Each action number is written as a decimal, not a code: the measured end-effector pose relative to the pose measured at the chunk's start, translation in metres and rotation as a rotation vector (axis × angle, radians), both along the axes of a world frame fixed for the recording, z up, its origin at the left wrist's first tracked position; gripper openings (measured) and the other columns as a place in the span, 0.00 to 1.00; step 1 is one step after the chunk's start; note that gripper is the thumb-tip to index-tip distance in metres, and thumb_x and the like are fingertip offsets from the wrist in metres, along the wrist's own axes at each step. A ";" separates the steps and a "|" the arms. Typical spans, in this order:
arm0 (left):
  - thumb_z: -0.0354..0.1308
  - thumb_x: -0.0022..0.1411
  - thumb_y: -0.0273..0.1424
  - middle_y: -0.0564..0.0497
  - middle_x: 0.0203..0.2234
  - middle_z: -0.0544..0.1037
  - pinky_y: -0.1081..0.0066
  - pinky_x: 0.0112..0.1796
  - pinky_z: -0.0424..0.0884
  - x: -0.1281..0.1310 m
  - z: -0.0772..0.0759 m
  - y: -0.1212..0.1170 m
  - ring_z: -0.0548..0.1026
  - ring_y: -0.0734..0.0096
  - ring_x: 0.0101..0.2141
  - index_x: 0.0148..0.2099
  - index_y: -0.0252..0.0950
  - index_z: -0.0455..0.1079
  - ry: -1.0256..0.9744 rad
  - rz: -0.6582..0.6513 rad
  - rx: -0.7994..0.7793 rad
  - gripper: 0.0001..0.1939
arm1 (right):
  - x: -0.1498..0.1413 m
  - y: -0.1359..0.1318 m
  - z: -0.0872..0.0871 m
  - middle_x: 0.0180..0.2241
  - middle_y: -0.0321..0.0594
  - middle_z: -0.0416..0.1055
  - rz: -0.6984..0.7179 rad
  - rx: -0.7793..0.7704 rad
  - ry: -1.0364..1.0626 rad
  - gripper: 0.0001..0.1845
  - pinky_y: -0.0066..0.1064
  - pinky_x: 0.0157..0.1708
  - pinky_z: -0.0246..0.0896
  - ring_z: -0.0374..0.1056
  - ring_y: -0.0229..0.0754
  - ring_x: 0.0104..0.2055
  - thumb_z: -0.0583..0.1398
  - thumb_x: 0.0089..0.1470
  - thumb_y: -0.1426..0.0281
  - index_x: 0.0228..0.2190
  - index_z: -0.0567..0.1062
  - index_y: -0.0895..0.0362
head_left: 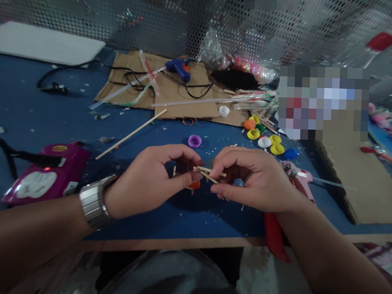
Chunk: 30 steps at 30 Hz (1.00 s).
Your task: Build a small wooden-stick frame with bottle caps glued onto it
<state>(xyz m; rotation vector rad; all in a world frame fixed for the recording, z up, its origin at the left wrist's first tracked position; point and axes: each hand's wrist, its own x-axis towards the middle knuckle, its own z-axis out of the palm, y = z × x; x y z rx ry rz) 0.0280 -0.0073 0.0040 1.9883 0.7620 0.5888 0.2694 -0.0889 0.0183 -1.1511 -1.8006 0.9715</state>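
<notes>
Small wooden sticks (214, 170), joined or crossed in a little frame, are held between my two hands above the blue tabletop. My left hand (150, 179) pinches their left end between thumb and fingers. At the right end, the thumb and fingers of my right hand (255, 179) close around the sticks. An orange piece (195, 184), perhaps a bottle cap, shows just under my left thumb; its join to the sticks is partly hidden. Just beyond my fingers lies a purple bottle cap (195, 141). A long thin stick (132, 134) rests to the left.
A blue glue gun (178, 68) lies on cardboard (187, 106) with its cable. Yellow caps (277, 149) and other colours sit at right, near a pink glue gun (302, 178) and red-handled tool (274, 237). A purple device (50, 176) stands left. Perforated metal (139, 16) borders the back.
</notes>
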 end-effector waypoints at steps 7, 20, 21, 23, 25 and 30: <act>0.68 0.67 0.35 0.55 0.34 0.89 0.72 0.37 0.78 0.000 0.004 0.000 0.84 0.69 0.32 0.44 0.43 0.84 0.024 0.009 0.031 0.05 | -0.001 -0.001 -0.001 0.32 0.34 0.81 0.002 -0.204 0.151 0.14 0.24 0.27 0.78 0.83 0.39 0.28 0.79 0.55 0.70 0.37 0.81 0.54; 0.71 0.66 0.34 0.54 0.38 0.89 0.72 0.41 0.79 0.000 0.003 0.000 0.86 0.68 0.37 0.44 0.44 0.87 -0.031 0.012 0.034 0.05 | -0.002 0.001 0.003 0.31 0.35 0.81 -0.017 -0.248 0.196 0.14 0.23 0.28 0.80 0.83 0.38 0.29 0.80 0.54 0.68 0.35 0.82 0.56; 0.71 0.66 0.34 0.54 0.38 0.89 0.72 0.41 0.79 0.000 0.003 0.001 0.86 0.68 0.37 0.44 0.44 0.87 -0.027 0.008 0.025 0.05 | -0.002 0.001 0.004 0.31 0.35 0.81 -0.020 -0.250 0.186 0.14 0.24 0.28 0.80 0.83 0.38 0.28 0.80 0.54 0.68 0.35 0.82 0.56; 0.72 0.66 0.34 0.54 0.39 0.90 0.72 0.42 0.79 0.000 0.003 0.001 0.86 0.69 0.37 0.44 0.45 0.87 -0.015 0.006 0.021 0.05 | -0.001 0.001 0.004 0.30 0.35 0.81 -0.025 -0.264 0.169 0.14 0.24 0.28 0.80 0.83 0.38 0.28 0.80 0.54 0.68 0.35 0.82 0.56; 0.72 0.66 0.34 0.55 0.39 0.90 0.72 0.42 0.79 0.000 0.002 0.002 0.86 0.69 0.38 0.44 0.46 0.87 0.000 0.014 0.029 0.05 | 0.000 0.001 0.004 0.29 0.34 0.81 -0.027 -0.286 0.161 0.14 0.24 0.28 0.80 0.83 0.39 0.28 0.80 0.53 0.69 0.34 0.82 0.56; 0.73 0.65 0.34 0.59 0.37 0.90 0.76 0.40 0.77 0.000 0.000 0.002 0.86 0.72 0.36 0.44 0.47 0.86 0.031 0.046 0.026 0.05 | 0.000 0.001 0.002 0.29 0.33 0.81 -0.029 -0.282 0.164 0.13 0.23 0.28 0.79 0.82 0.38 0.28 0.80 0.53 0.71 0.34 0.82 0.56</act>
